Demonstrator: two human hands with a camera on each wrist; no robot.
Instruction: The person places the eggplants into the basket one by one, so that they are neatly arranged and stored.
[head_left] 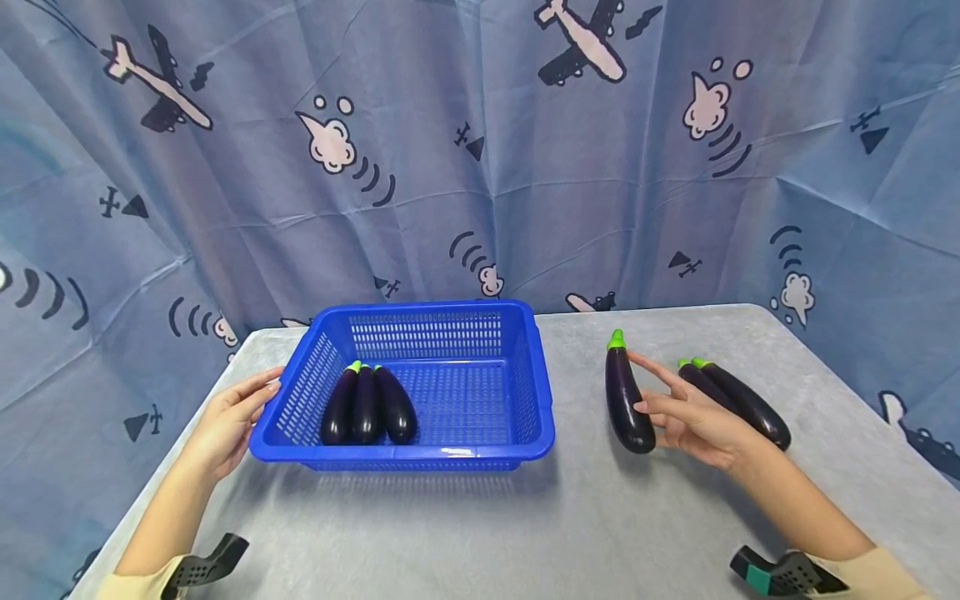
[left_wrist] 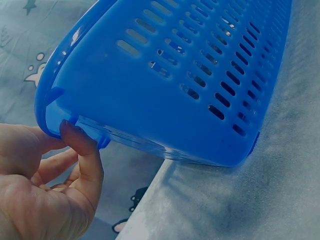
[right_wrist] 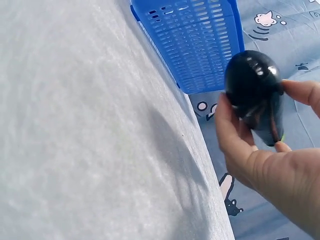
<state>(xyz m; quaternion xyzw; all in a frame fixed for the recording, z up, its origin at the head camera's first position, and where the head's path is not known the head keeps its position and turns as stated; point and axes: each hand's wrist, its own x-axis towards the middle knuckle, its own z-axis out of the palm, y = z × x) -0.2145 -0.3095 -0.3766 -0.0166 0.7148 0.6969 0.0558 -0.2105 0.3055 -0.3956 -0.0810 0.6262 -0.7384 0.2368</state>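
Observation:
My right hand (head_left: 693,421) grips an eggplant (head_left: 627,400) to the right of the blue basket (head_left: 405,452); its green stem end points away from me. In the right wrist view that eggplant (right_wrist: 252,80) shows its rounded dark end, held up off the table between fingers and thumb. At the basket's left side, my left hand (head_left: 228,417) pinches the rim, and the left wrist view shows the thumb and fingers of that hand (left_wrist: 55,185) at the rim's corner. Three eggplants (head_left: 366,408) lie side by side in the left part of the basket.
Two more eggplants (head_left: 742,404) lie on the table behind my right hand, partly hidden by it. The grey table (head_left: 420,542) ends at a blue curtain (head_left: 435,167) printed with planes, which hangs at the back and sides.

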